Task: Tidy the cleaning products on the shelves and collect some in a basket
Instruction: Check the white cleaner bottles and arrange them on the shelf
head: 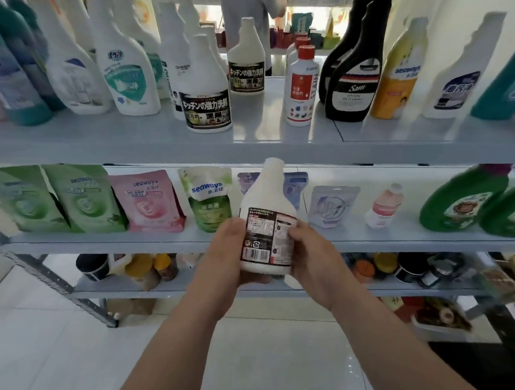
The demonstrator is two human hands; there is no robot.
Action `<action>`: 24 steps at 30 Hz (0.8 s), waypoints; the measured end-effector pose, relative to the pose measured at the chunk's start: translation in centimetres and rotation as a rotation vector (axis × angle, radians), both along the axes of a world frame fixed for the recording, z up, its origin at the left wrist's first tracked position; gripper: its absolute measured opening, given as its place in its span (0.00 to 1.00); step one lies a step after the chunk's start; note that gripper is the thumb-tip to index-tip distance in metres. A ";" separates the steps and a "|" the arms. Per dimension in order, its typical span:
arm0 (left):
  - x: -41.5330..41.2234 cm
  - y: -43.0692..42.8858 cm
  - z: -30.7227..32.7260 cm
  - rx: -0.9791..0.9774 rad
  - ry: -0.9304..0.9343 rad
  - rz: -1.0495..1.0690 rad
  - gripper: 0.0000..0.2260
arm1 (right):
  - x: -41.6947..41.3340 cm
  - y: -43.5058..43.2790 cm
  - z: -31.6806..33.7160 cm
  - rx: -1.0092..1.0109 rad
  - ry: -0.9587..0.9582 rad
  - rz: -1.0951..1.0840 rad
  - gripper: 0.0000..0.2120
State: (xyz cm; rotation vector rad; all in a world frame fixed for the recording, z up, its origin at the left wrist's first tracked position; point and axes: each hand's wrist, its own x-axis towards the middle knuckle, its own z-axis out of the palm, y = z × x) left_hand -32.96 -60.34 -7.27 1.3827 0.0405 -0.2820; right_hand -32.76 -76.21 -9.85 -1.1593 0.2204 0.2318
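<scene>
The bottle (267,224) is in the air, near the camera, in front of the middle shelf (162,239) and touching no shelf. It is upright, and its back label with the barcode faces the person. Both hands grip it: the left hand (227,257) is curled round its left side and under its base, and the right hand (311,252) is curled round its right side.

Farther away, on the top shelf (126,136), two bottles of the same kind show their black front labels. One twin (206,92) is near the edge and the other twin (246,60) is behind it, to the right. Between them and the red-capped bottle (301,86) some bare shelf is visible. I judge that the held bottle goes either there, with the front label outward, or into the basket; I cannot tell which.

No basket is in view, so how much is collected cannot be said. The shelves look partly in order. The pouches (148,201) stand side by side at the left of the middle shelf, and the green bottles (461,203) stand together at the right. A small pink bottle (385,206) stands alone between them. The lower shelf (195,289) holds mixed jars, too blurred to name. In my judgement most of the task is left.
</scene>
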 end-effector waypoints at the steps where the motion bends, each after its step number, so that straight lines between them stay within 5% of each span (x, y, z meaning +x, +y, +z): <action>1: 0.3 0.9 -0.1 0.033 -0.055 -0.021 0.09 | 0.1 0.6 0.0 -0.040 -0.059 -0.007 0.20; 6: 1.0 5.4 -1.1 0.146 -0.186 -0.039 0.17 | -0.2 3.5 -0.6 -0.111 -0.238 -0.055 0.24; 10: 1.1 7.2 -1.1 0.002 -0.043 0.099 0.09 | -0.4 5.3 -0.2 0.005 -0.244 -0.103 0.13; 15: 0.1 8.6 -0.7 -0.361 0.258 -0.078 0.18 | -0.5 9.7 0.4 0.066 -0.127 0.041 0.35; 18: 0.1 8.9 -0.8 -0.293 0.280 -0.177 0.18 | -0.6 11.2 0.2 0.214 -0.098 0.006 0.36; 24: 2.0 9.9 -0.4 -0.171 0.238 -0.290 0.25 | 0.4 11.3 1.0 0.045 -0.071 -0.185 0.35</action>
